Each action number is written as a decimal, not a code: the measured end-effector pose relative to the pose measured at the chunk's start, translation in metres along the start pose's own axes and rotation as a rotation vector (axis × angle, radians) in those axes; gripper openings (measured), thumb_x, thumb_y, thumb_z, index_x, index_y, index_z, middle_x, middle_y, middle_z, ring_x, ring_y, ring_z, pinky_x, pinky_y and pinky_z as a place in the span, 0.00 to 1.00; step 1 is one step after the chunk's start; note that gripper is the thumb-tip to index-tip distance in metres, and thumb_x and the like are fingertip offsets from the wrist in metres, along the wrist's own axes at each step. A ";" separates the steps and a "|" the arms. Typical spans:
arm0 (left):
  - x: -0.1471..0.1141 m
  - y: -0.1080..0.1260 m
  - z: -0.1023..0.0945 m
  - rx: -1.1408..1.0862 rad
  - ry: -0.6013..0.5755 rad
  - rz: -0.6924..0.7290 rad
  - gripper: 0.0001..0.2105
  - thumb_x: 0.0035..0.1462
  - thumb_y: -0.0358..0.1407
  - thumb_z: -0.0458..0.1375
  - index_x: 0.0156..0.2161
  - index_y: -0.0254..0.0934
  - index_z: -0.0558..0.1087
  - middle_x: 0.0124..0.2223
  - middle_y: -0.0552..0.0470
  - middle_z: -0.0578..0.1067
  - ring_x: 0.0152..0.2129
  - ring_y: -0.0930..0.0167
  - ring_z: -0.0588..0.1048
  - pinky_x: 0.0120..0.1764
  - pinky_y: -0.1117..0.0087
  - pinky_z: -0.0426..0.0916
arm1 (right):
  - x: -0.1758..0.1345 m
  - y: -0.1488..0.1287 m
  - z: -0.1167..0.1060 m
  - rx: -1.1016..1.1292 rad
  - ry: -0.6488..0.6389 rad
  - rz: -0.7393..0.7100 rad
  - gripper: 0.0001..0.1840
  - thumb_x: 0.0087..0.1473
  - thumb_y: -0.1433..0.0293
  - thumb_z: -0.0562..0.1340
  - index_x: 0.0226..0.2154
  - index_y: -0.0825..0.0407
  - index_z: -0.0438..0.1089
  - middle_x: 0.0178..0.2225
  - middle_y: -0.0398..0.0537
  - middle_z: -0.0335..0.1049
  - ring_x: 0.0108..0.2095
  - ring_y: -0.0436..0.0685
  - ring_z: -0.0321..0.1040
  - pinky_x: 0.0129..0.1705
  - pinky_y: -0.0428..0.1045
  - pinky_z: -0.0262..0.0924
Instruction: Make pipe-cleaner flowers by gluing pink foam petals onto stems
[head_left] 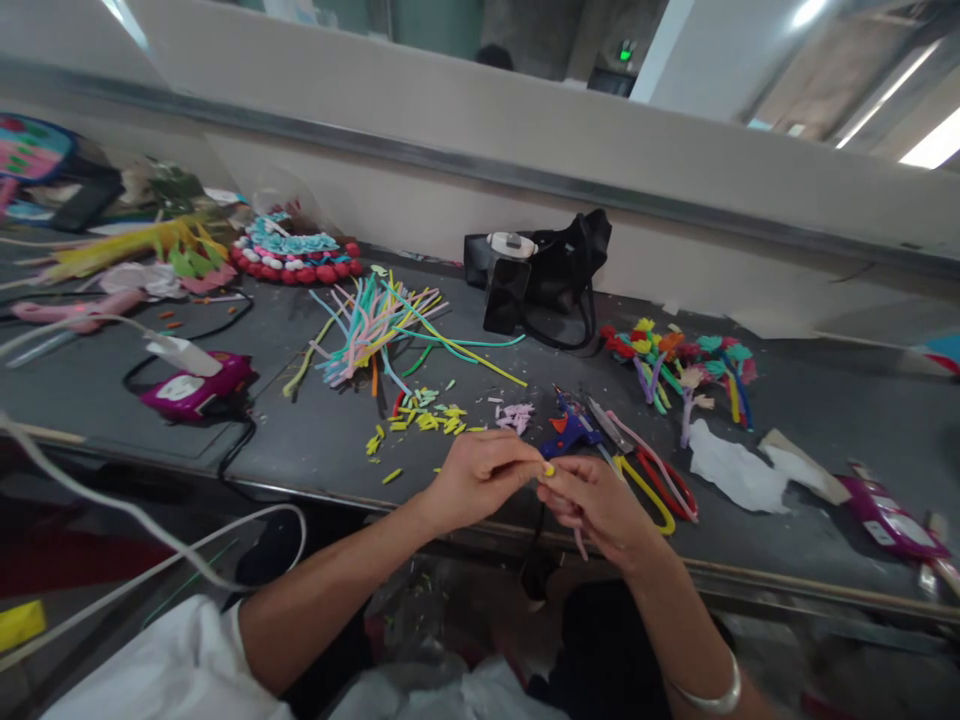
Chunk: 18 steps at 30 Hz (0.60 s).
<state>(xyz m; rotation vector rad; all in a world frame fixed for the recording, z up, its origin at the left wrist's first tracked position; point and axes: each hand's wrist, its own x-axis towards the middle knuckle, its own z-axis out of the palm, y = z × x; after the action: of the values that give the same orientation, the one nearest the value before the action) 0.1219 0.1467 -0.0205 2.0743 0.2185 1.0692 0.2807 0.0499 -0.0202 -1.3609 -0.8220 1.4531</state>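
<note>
At the bench's front edge my two hands meet, fingertips together. My left hand (484, 480) is closed in a pinch at a small yellow piece (549, 470). Closed from the other side, my right hand (600, 505) holds a pink pipe cleaner (581, 543), whose end hangs below the fingers. Just behind the hands lie cut yellow pieces (431, 420) and pale lilac pieces (516, 416). A blue glue gun (571, 432) rests close behind my right hand. Beside it are tools with yellow handles (649, 495) and red handles (679, 490), partly overlapping.
A loose bundle of pastel pipe cleaners (375, 330) lies further back. Colourful pipe-cleaner flowers (652, 350) sit at right, near crumpled white paper (735, 470). A black bag (570, 260) leans by the wall. Purple power strips (199, 385) and white cables (150, 520) are at left.
</note>
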 end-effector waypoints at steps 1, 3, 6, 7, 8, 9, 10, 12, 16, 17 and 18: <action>0.002 0.001 0.000 -0.045 0.011 -0.061 0.06 0.59 0.32 0.59 0.33 0.32 0.78 0.27 0.50 0.76 0.24 0.75 0.71 0.29 0.76 0.63 | 0.000 0.001 0.003 0.076 -0.015 0.017 0.19 0.45 0.56 0.70 0.23 0.56 0.72 0.18 0.37 0.57 0.18 0.42 0.41 0.17 0.41 0.36; 0.004 0.002 0.000 -0.161 0.030 -0.184 0.07 0.57 0.33 0.60 0.32 0.32 0.78 0.26 0.50 0.76 0.24 0.75 0.71 0.28 0.76 0.62 | 0.000 0.001 0.008 0.156 -0.020 0.024 0.18 0.44 0.57 0.71 0.23 0.56 0.72 0.17 0.37 0.57 0.17 0.42 0.44 0.17 0.40 0.39; 0.004 0.001 0.001 -0.396 0.042 -0.356 0.08 0.55 0.36 0.62 0.31 0.32 0.77 0.26 0.51 0.75 0.23 0.75 0.71 0.29 0.75 0.63 | -0.004 -0.001 0.014 0.048 0.059 -0.097 0.17 0.48 0.57 0.68 0.26 0.56 0.75 0.18 0.41 0.64 0.19 0.46 0.56 0.21 0.43 0.54; 0.004 0.000 0.001 -0.465 0.055 -0.404 0.09 0.55 0.37 0.62 0.31 0.32 0.77 0.26 0.51 0.75 0.23 0.74 0.71 0.29 0.74 0.63 | -0.005 -0.002 0.014 -0.036 0.127 -0.182 0.16 0.50 0.57 0.67 0.29 0.55 0.77 0.21 0.43 0.68 0.22 0.48 0.63 0.26 0.44 0.60; 0.003 -0.001 0.001 -0.515 0.076 -0.443 0.09 0.54 0.38 0.63 0.31 0.32 0.77 0.26 0.51 0.75 0.24 0.74 0.71 0.30 0.74 0.64 | -0.007 -0.003 0.015 -0.133 0.206 -0.276 0.14 0.52 0.58 0.66 0.32 0.53 0.77 0.26 0.45 0.73 0.27 0.51 0.68 0.32 0.46 0.64; 0.003 -0.002 0.002 -0.544 0.099 -0.473 0.09 0.53 0.39 0.64 0.31 0.32 0.77 0.27 0.51 0.75 0.25 0.74 0.71 0.31 0.74 0.64 | -0.008 -0.004 0.014 -0.229 0.283 -0.365 0.13 0.53 0.60 0.65 0.35 0.52 0.78 0.30 0.46 0.75 0.32 0.53 0.70 0.38 0.48 0.65; 0.002 -0.003 0.002 -0.554 0.120 -0.494 0.10 0.51 0.39 0.64 0.32 0.32 0.77 0.28 0.51 0.75 0.25 0.74 0.71 0.32 0.74 0.64 | -0.009 -0.005 0.014 -0.314 0.344 -0.437 0.12 0.54 0.61 0.64 0.37 0.50 0.77 0.34 0.46 0.77 0.36 0.54 0.72 0.41 0.48 0.65; 0.002 -0.004 0.003 -0.545 0.134 -0.521 0.10 0.50 0.39 0.65 0.31 0.32 0.77 0.28 0.51 0.75 0.26 0.75 0.70 0.32 0.74 0.63 | -0.011 -0.006 0.013 -0.443 0.406 -0.523 0.10 0.54 0.62 0.64 0.37 0.49 0.77 0.36 0.46 0.77 0.37 0.56 0.73 0.42 0.49 0.65; 0.003 -0.003 0.004 -0.539 0.082 -0.582 0.09 0.49 0.38 0.65 0.31 0.32 0.77 0.28 0.52 0.74 0.25 0.76 0.68 0.31 0.75 0.61 | -0.013 -0.006 0.014 -0.580 0.478 -0.564 0.08 0.52 0.64 0.66 0.31 0.51 0.76 0.28 0.44 0.76 0.28 0.52 0.70 0.32 0.46 0.64; 0.004 -0.003 0.004 -0.554 0.060 -0.619 0.09 0.49 0.38 0.65 0.30 0.31 0.76 0.27 0.53 0.73 0.24 0.77 0.67 0.29 0.76 0.60 | -0.013 -0.006 0.014 -0.603 0.487 -0.564 0.07 0.52 0.64 0.66 0.30 0.51 0.76 0.27 0.43 0.75 0.26 0.51 0.69 0.30 0.46 0.63; 0.005 -0.002 0.004 -0.585 0.031 -0.669 0.10 0.48 0.38 0.65 0.30 0.31 0.76 0.25 0.54 0.72 0.22 0.78 0.65 0.27 0.76 0.59 | -0.012 -0.005 0.013 -0.625 0.486 -0.562 0.07 0.52 0.65 0.65 0.30 0.51 0.76 0.26 0.43 0.74 0.24 0.50 0.68 0.28 0.45 0.62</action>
<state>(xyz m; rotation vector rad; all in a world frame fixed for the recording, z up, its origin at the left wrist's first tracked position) 0.1285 0.1481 -0.0206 1.3114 0.5052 0.6429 0.2678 0.0417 -0.0088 -1.6563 -1.2506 0.4043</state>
